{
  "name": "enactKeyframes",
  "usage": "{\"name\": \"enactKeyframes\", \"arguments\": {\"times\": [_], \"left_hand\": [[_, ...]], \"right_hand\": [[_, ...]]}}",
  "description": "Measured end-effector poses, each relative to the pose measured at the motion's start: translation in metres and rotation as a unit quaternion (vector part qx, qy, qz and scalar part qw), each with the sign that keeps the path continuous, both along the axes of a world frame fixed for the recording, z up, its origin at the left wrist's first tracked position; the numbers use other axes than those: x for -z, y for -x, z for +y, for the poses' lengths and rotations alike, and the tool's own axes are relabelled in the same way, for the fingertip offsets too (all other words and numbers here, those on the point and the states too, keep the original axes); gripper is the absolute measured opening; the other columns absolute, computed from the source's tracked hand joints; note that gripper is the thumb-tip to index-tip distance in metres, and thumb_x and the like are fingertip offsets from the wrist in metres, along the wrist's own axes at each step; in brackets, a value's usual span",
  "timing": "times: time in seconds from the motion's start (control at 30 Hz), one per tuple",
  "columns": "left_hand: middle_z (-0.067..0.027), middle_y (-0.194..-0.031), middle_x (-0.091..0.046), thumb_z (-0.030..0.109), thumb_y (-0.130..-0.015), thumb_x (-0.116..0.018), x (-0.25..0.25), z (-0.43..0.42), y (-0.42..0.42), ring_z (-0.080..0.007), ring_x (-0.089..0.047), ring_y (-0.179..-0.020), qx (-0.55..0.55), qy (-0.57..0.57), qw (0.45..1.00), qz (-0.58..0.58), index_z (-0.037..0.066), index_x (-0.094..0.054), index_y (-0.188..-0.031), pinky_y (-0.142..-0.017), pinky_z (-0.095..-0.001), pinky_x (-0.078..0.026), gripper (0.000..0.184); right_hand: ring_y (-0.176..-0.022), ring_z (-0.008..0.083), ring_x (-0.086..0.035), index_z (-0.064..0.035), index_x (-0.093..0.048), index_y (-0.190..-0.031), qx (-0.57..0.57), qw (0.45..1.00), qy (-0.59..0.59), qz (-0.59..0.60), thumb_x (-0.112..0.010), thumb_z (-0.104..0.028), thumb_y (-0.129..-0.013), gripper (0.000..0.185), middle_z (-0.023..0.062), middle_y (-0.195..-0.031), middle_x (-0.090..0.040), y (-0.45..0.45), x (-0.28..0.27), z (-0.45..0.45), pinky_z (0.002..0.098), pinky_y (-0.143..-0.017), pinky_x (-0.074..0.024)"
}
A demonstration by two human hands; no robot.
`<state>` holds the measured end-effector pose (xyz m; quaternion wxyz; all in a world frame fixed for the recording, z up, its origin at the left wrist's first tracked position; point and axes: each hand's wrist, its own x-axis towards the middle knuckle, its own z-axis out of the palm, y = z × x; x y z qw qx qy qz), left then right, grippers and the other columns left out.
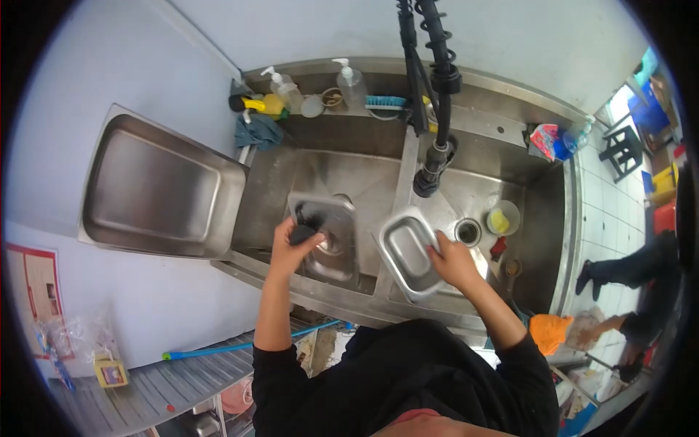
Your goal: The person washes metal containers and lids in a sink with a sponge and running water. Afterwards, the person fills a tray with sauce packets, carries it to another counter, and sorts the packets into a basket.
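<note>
Mid-frame, my left fingers (314, 240) grasped a black thing (300, 234), my right fingers (443, 244) the pan (409, 249); firm grip seemed best.

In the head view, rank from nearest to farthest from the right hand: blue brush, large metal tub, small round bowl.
Nearest the right hand first:
1. Small round bowl: in the right basin, ahead and right.
2. Blue brush: on the back ledge, ahead and left.
3. Large metal tub: far left.
</note>
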<state>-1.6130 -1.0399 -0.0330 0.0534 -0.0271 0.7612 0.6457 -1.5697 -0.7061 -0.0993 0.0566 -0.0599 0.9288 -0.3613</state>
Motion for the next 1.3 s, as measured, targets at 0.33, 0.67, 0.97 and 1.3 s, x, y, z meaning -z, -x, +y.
{"name": "enactKeyframes", "arguments": {"times": [0.33, 0.67, 0.97, 1.3], "left_hand": [[-0.0061, -0.097, -0.062, 0.013, -0.078, -0.073, 0.102, 0.046, -0.016, -0.0202, -0.061, -0.091, -0.12, -0.335, 0.882, -0.309, 0.003, -0.057, -0.107, -0.08, -0.0345, -0.05, 0.035], [-0.0056, -0.088, -0.058, 0.03, -0.082, -0.071, 0.097, 0.083, -0.028, -0.0139, -0.054, -0.082, -0.104, 0.015, 0.983, -0.154, -0.002, -0.057, -0.099, -0.075, -0.0274, -0.043, 0.038], [-0.0101, -0.091, -0.047, 0.031, -0.085, -0.067, 0.102, 0.084, -0.029, -0.0219, -0.049, -0.083, -0.058, 0.072, 0.99, -0.11, -0.005, -0.051, -0.086, -0.076, -0.0285, -0.04, 0.039], [-0.0146, -0.091, -0.042, 0.028, -0.082, -0.067, 0.1, 0.084, -0.034, -0.0293, -0.049, -0.082, -0.045, 0.138, 0.988, -0.056, -0.009, -0.055, -0.086, -0.076, -0.0329, -0.042, 0.039]], "right_hand": [[-0.066, 0.0454, -0.061, 0.001, -0.042, -0.117, 0.014, 0.996, -0.029, -0.08, -0.054, -0.023, -0.087, 0.04, 0.0276, -0.067, -0.06, 0.022, 0.022, -0.066, 0.0534, -0.061, -0.0486], [-0.085, 0.0332, -0.065, -0.0046, -0.034, -0.139, -0.311, 0.885, 0.225, -0.263, -0.057, -0.027, -0.084, 0.063, 0.0179, -0.107, -0.064, 0.035, 0.054, 0.029, 0.037, -0.078, -0.0514], [-0.081, 0.0215, -0.06, -0.0015, -0.059, -0.1, -0.003, 0.959, 0.198, 0.203, -0.056, -0.015, -0.088, 0.019, 0.0084, -0.085, -0.062, 0.252, 0.077, 0.022, 0.0345, -0.073, -0.0467], [-0.082, 0.023, -0.063, -0.0028, -0.063, -0.102, -0.167, 0.943, 0.127, 0.258, -0.056, -0.003, -0.084, 0.019, 0.0085, -0.087, -0.066, 0.31, 0.082, 0.046, 0.033, -0.074, -0.0497]]}}
